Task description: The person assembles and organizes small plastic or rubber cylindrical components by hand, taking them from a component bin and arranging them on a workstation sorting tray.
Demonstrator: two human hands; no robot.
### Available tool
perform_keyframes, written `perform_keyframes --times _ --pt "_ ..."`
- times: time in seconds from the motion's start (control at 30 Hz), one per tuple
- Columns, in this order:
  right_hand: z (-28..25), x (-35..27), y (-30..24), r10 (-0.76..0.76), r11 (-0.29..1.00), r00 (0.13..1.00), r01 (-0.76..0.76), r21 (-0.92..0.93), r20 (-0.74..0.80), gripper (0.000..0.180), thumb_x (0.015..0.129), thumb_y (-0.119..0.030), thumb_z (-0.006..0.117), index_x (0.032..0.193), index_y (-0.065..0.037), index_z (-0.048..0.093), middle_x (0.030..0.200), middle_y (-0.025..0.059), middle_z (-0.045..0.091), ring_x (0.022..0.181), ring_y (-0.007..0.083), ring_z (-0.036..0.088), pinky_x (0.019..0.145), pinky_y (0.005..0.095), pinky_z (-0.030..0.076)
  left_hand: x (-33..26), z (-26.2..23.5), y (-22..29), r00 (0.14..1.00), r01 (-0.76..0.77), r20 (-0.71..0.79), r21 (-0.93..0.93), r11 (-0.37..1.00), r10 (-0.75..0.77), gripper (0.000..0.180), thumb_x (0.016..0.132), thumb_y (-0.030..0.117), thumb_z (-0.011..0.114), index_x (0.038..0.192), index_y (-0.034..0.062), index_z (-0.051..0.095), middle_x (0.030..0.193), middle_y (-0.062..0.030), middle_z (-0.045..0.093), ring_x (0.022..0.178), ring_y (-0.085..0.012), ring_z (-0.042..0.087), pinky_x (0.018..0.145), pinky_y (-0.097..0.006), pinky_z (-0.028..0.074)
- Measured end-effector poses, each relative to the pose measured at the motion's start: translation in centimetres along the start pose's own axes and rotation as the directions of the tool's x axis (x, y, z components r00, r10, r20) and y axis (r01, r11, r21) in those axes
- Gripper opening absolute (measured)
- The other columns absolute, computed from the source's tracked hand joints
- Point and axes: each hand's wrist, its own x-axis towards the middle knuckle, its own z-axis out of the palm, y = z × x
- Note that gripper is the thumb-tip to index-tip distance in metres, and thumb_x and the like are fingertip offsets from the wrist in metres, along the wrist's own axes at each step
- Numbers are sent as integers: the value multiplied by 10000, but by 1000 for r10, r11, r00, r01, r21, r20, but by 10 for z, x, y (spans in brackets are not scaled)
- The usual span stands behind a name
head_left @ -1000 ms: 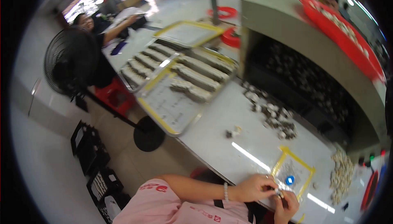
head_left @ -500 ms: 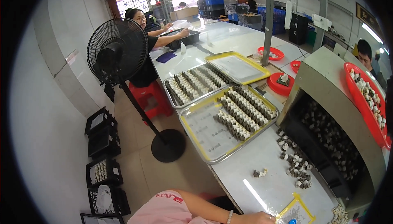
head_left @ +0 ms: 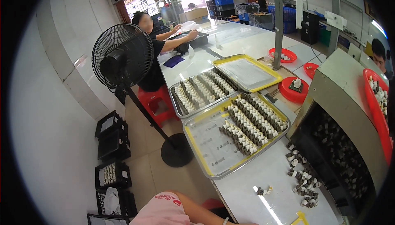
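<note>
White tabletop (head_left: pixel 236 188) in the head view: the left hand (head_left: pixel 246 223) barely shows at the lower edge, its grip impossible to tell; the right hand is out of frame. Yellow tape (head_left: pixel 301 218) and small parts (head_left: pixel 260 191) lie rightward.

From your head, the wide left fisheye looks down and outward, passing close over your forearm (head_left: pixel 201 214); your fingers fall just below its lower edge, the near tray (head_left: pixel 205 143) sits mid-view beyond them, and the table (head_left: pixel 255 40) recedes farther off.
</note>
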Motion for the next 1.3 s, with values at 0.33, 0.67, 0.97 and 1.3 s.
perform_keyframes --times 0.33,0.67,0.97,1.3 --pt "-20 57 53 -939 -294 -99 725 -623 328 198 835 -129 668 1004 -26 675 1004 157 669 915 255 655 804 315 522 0 8 -7 999 -16 31 34 999 15 164 898 151 572 943 5 632 842 -147 623 774 -289 603 659 -352 476" --pt "-19 55 44 -952 -201 30 686 -699 303 195 822 -122 684 993 -28 679 991 148 674 906 250 659 803 315 522 0 8 -12 997 -63 44 72 995 60 179 907 173 562 929 10 632 837 -143 620 761 -291 600 646 -355 475" --pt "1 11 5 -142 989 971 133 -56 -193 212 828 -109 672 1020 -19 663 994 141 674 904 256 656 800 323 527 3 9 -10 999 -35 8 -16 999 35 196 902 186 571 938 0 625 828 -156 621 744 -309 598 631 -371 473" --pt "3 -3 -17 -51 999 983 51 -5 -174 219 825 -112 675 1027 -29 660 1025 160 659 943 260 643 818 334 515 1 13 -14 1000 2 25 1 1000 -2 197 900 181 575 948 -4 627 840 -158 628 747 -308 604 636 -365 478"
